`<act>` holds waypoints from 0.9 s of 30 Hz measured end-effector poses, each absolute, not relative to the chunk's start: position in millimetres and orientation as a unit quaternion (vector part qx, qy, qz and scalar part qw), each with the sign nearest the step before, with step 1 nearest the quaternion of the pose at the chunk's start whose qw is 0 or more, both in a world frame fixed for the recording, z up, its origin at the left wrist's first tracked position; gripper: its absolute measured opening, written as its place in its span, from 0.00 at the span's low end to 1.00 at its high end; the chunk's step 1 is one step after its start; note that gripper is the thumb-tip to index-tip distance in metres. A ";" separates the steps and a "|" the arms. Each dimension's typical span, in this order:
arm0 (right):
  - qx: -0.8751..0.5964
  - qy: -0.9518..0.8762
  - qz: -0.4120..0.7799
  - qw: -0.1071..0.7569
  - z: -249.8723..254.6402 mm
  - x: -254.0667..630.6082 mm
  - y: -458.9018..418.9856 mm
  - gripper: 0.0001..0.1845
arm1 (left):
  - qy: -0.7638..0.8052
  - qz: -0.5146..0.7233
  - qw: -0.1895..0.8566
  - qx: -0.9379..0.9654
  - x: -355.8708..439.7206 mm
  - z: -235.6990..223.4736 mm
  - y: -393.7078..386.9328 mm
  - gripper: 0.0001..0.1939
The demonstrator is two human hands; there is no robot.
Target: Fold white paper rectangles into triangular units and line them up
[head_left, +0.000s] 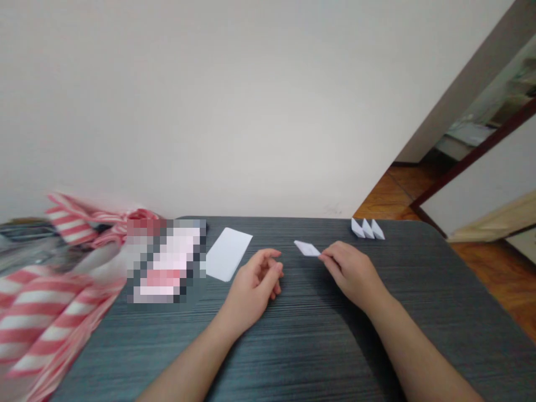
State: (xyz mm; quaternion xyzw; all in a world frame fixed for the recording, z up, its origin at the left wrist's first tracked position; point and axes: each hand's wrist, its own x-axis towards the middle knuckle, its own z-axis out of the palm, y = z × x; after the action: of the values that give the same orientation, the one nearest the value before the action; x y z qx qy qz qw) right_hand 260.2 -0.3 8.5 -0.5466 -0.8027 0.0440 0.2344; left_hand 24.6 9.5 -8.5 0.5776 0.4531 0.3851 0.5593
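Note:
A small white folded paper piece (307,248), shaped like a slim diamond, is held just above the dark table. My right hand (350,273) pinches its right end between thumb and fingertips. To the left of it, my left hand (256,283) hangs loosely curled over the table, with thumb and index finger apart and nothing between them. White rectangular paper (228,254) lies flat just beyond my left hand. At the back right, three folded paper pieces (367,229) stand side by side in a row, with pointed tips.
The dark wood-grain table (285,357) meets a pale wall (259,111) at its back edge. A blurred-out flat object (171,262) lies on the left. Beside the table is red-and-white striped cloth (50,312); wooden floor (387,187) shows to the right.

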 end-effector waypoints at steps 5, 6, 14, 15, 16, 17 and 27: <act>-0.701 -0.675 -0.071 0.220 10.7 288.6 9.5 0.12 | 0.460 0.356 0.558 0.592 27.4 -6.9 9.9 0.14; -0.719 -0.659 -0.084 0.205 10.7 292.4 10.9 0.13 | 0.462 0.351 0.556 0.595 27.6 -7.2 10.1 0.14; -0.784 -0.598 -0.100 0.135 6.6 302.9 18.4 0.14 | 0.471 0.322 0.536 0.623 27.2 -5.1 10.7 0.15; -0.786 -0.596 -0.097 0.134 6.0 303.4 18.9 0.15 | 0.473 0.319 0.535 0.624 27.2 -3.9 10.3 0.15; -0.786 -0.597 -0.094 0.134 5.5 303.9 19.3 0.15 | 0.474 0.318 0.533 0.625 27.2 -2.7 9.9 0.15; -0.785 -0.598 -0.091 0.136 5.1 304.3 19.6 0.15 | 0.475 0.318 0.531 0.626 27.1 -1.8 9.5 0.15; -0.783 -0.600 -0.070 0.146 2.8 306.6 21.6 0.18 | 0.471 0.313 0.520 0.640 26.0 -3.7 10.6 0.14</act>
State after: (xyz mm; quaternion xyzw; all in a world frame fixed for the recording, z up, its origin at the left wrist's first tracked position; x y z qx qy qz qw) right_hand 306.6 21.6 2.8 -0.7832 -0.6004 -0.0703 0.1455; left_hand 26.0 10.6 -3.7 0.6396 0.4714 0.3127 0.5204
